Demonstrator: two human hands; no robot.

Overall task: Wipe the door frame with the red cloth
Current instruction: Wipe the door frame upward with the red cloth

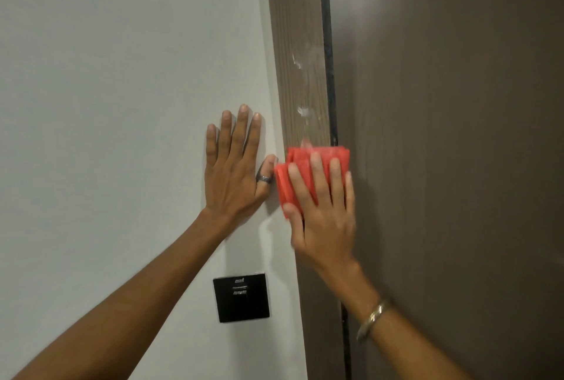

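The brown wood-grain door frame (300, 43) runs down the middle of the view, with several white smears on it above the cloth. My right hand (323, 211) presses the folded red cloth (302, 159) flat against the frame, fingers spread over it. The cloth covers the frame's full width at mid height. My left hand (235, 166) lies flat and open on the white wall (122, 89), just left of the frame, its thumb almost touching the cloth. A ring sits on that thumb.
A dark brown door (457, 135) fills the right side, with a thin dark gap (328, 43) between it and the frame. A black square switch plate (241, 297) is mounted on the wall below my left hand.
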